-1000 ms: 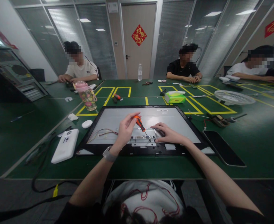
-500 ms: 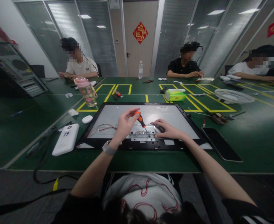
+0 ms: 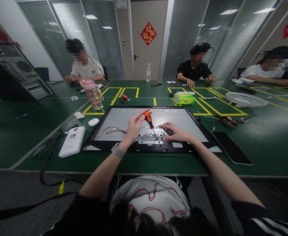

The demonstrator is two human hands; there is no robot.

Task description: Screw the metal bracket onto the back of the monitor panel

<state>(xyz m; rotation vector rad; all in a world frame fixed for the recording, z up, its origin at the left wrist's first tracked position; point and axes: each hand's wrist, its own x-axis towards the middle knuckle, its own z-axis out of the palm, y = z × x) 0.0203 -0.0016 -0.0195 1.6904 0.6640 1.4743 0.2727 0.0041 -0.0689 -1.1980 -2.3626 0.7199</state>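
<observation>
A screwdriver [image 3: 148,120] with an orange and black handle is in my left hand [image 3: 135,126], whose fingers are closed around the top of the handle. Its shaft slants down and its tip meets a silver metal bracket [image 3: 149,141] on the back of a flat display panel [image 3: 119,118]. My right hand [image 3: 174,132] lies at the bracket's right end, thumb and fingers curved to either side of it. A dark patch shows under that palm, and I cannot make out what it is. Thin wires [image 3: 112,128] run across the panel on the left.
Around the panel are a white power bank [image 3: 72,141], a white oval case [image 3: 93,122], a black phone [image 3: 231,147], a tissue pack [image 3: 184,98], a pink-lidded bottle [image 3: 93,95] and a white fan grille [image 3: 245,99]. Several people sit across the green table [image 3: 134,164].
The view has shifted slightly. My left hand still holds the screwdriver at the bracket, and my right hand stays in place. A person opposite has moved one hand down onto the table.
</observation>
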